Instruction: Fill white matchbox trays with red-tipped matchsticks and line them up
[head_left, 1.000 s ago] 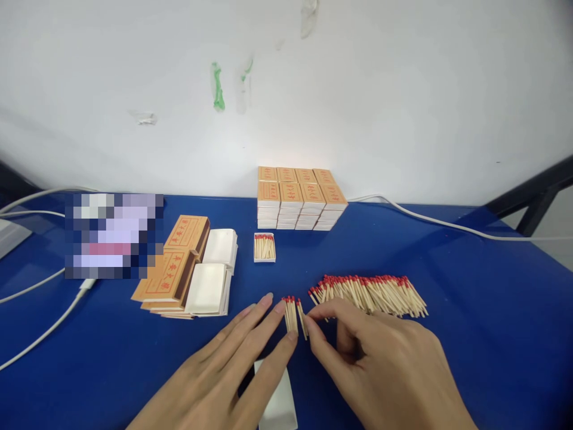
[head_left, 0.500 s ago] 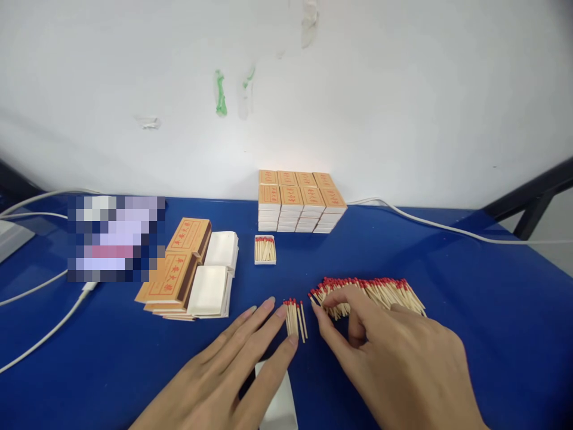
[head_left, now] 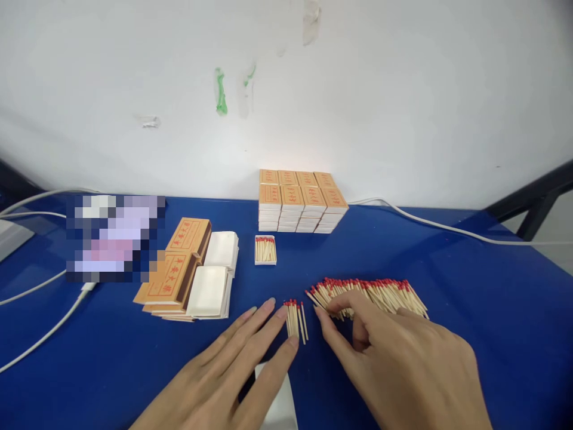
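Note:
A small row of red-headed matches (head_left: 293, 319) lies on the blue table, beside the thumb and index finger of my left hand (head_left: 237, 364). That hand is open, its fingers stretched out flat over the table. Under its thumb, a white object (head_left: 280, 400) is partly hidden. My right hand (head_left: 385, 352) sits at the near left edge of a large pile of loose matches (head_left: 380, 292). Its thumb and index finger are curved and slightly apart, with no match visible between the tips. Its other fingers are mostly hidden.
Behind stands a stack of matchboxes (head_left: 298, 206), with one tray full of matches (head_left: 265, 251) before it. To the left are matchbox sleeves (head_left: 172, 275), white trays (head_left: 209, 289), a blurred-out object (head_left: 114, 236) and white cables (head_left: 45, 346). A wall closes the back.
My right hand has shifted slightly to the right along the pile, its thumb and index finger a little lower. My left hand and the small row of matches stay put.

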Demonstrator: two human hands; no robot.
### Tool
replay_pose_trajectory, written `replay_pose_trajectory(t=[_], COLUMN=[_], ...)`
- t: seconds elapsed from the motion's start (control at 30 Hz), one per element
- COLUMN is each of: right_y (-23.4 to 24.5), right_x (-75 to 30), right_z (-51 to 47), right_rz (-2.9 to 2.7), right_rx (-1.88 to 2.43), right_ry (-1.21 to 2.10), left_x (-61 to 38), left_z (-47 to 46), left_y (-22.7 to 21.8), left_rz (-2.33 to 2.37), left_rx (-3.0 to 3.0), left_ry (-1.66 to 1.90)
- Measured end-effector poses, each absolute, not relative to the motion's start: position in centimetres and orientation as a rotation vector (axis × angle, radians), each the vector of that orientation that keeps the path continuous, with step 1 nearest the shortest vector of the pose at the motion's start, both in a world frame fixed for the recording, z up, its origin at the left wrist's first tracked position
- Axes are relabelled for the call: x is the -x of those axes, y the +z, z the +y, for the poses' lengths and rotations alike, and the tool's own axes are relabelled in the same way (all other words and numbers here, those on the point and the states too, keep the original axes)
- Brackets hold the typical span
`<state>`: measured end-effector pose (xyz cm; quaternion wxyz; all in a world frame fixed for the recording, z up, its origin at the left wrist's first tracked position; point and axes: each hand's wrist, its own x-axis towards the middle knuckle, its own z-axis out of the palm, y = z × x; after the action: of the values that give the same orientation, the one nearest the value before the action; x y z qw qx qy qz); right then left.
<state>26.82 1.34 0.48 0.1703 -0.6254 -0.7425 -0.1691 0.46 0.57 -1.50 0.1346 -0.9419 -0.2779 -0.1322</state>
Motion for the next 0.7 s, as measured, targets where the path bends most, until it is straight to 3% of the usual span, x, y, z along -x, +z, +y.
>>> replay_pose_trajectory(t=[0.7], right_y=[0.9], right_x=[-26.8], right_z=[1.5], right_rz=[-2.065], right_rx=[1.644], right_ry=[-0.071], left_x=[-0.7], left_z=[0.3], left_y=[-1.7], left_rz=[-0.823], left_rx=[2.732], left_ry=[-0.387])
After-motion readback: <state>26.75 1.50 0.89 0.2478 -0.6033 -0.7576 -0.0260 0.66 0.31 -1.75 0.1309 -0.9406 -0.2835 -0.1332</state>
